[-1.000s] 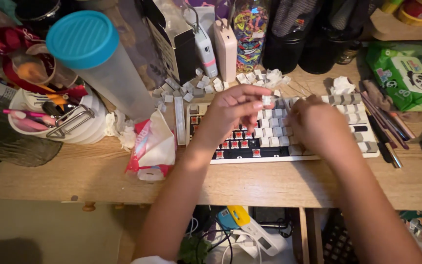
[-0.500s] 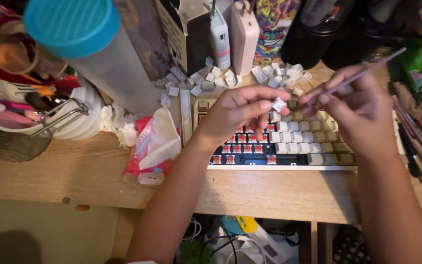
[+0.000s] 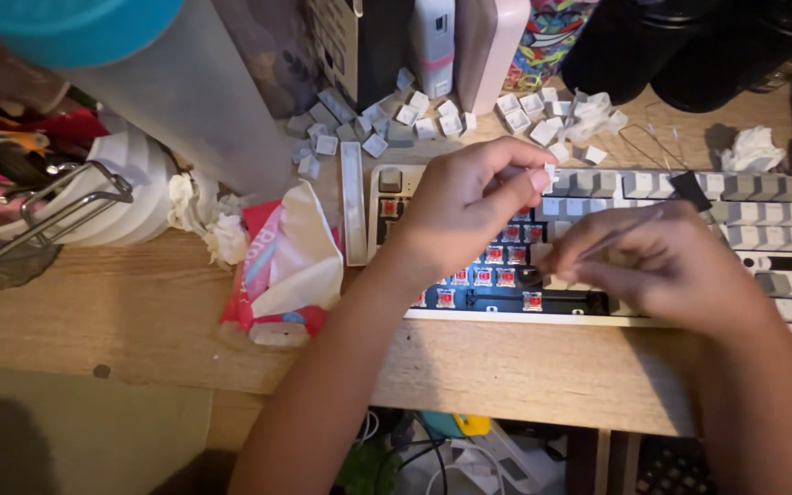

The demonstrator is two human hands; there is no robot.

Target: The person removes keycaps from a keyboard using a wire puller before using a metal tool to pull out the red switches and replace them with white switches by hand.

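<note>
Over the keyboard (image 3: 763, 213), both hands work; left hand (image 3: 469, 206), right hand (image 3: 666, 266).

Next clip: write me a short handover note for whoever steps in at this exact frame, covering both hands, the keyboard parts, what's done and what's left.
Left hand: over the left-middle of the keyboard, fingers curled, thumb and forefinger pinching what looks like a small keycap.
Right hand: low over the bottom rows, holding a thin stick-like tool with its tip down among the switches.
Things: loose keycaps lie scattered on the desk behind the keyboard; a long spacebar cap lies beside its left edge.
Done: caps are off the left and middle, red switches bare.
Left: the right section has its grey caps on.
</note>
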